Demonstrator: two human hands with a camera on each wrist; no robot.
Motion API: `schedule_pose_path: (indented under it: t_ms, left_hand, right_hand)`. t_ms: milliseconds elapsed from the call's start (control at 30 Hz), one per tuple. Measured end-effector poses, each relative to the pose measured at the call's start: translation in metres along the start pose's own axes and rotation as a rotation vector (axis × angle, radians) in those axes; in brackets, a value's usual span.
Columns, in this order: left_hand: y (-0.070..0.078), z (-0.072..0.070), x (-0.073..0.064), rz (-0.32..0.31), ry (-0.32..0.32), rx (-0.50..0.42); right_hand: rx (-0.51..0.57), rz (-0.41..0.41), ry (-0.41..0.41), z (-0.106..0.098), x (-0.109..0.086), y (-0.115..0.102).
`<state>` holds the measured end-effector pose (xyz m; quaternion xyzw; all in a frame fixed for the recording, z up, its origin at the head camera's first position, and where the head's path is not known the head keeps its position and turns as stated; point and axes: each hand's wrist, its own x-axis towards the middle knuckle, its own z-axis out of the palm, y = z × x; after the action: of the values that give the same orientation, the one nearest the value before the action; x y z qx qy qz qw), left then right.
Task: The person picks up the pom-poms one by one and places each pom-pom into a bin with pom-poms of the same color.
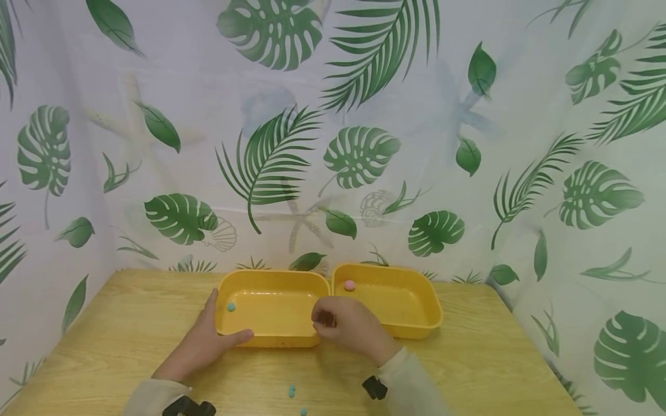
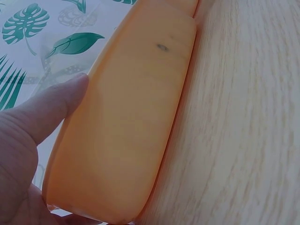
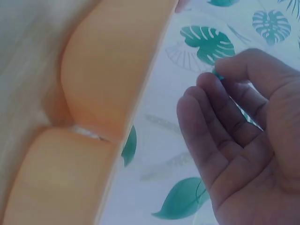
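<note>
A yellow tray (image 1: 270,341) stands on the table, and my left hand (image 1: 208,341) holds its left end. The thumb lies over the front rim while the other fingers rest along the left side; the left wrist view shows the thumb (image 2: 70,93) at the rim. Inside this tray, near the left end, lies a small teal ball (image 1: 231,307). My right hand (image 1: 348,323) hovers over the tray's right end, thumb and forefinger pinched together. A bit of teal ball (image 3: 216,73) shows between those fingertips, mostly hidden.
A second yellow tray (image 1: 411,332) stands against the first on the right, with a pink ball (image 1: 350,285) in it. Small teal pieces (image 1: 292,392) lie on the wooden table (image 1: 484,370) near its front. A leaf-patterned cloth (image 1: 291,242) rises behind and at both sides.
</note>
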<state>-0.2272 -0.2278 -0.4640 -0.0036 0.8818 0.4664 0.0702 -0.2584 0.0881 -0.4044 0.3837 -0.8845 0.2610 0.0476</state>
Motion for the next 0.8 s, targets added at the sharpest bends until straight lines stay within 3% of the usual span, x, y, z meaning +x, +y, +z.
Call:
schedule_pose_path:
  t_ms: [200, 467, 800]
  left_hand:
    - [-0.003, 0.000, 0.002, 0.002, -0.005, -0.010]
    - [-0.002, 0.000, 0.001, -0.001, -0.003, -0.021]
    - [-0.001, 0.000, 0.002, 0.004, 0.007, -0.008]
  right_hand:
    - [-0.013, 0.015, 0.064, -0.008, 0.007, 0.009]
    - [0.003, 0.096, 0.057, -0.014, 0.013, 0.013]
    - [0.012, 0.047, 0.119, -0.016, 0.021, 0.016]
